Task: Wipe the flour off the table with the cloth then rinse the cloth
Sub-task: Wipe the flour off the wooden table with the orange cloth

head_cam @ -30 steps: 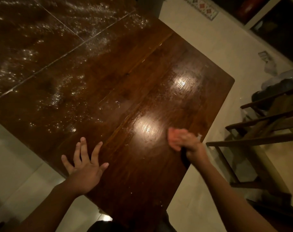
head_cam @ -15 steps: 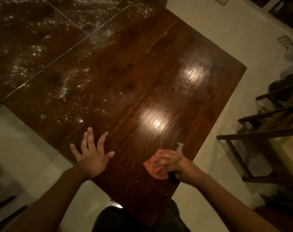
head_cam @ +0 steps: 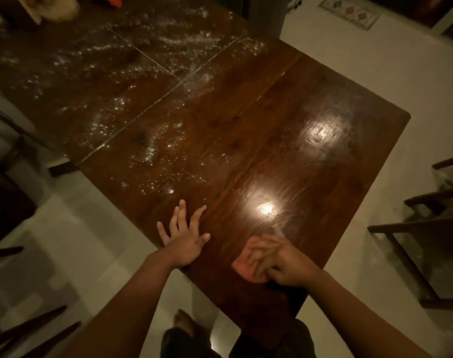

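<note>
On the near right part of the dark wooden worktop (head_cam: pixel 284 130), the right hand (head_cam: pixel 284 264) is pressing down on a pink cloth (head_cam: pixel 242 267), its fingers curling over the fabric and bunching it against the wood. The cloth is lying under that hand's fingers, with its free part sticking out to the left of them, toward the left hand (head_cam: pixel 184 239). That left hand is resting flat near the worktop's near edge, fingers spreading wide and straight, holding nothing, and sitting a little apart from the cloth. White flour (head_cam: pixel 153 151) is lying in scattered streaks across the far left half of the worktop, well apart from the cloth. Two lamp glares (head_cam: pixel 266 208) are shining on the glossy wood beyond the right hand. Wooden chairs (head_cam: pixel 414 228) are standing on the pale floor (head_cam: pixel 349 68) to the right.
</note>
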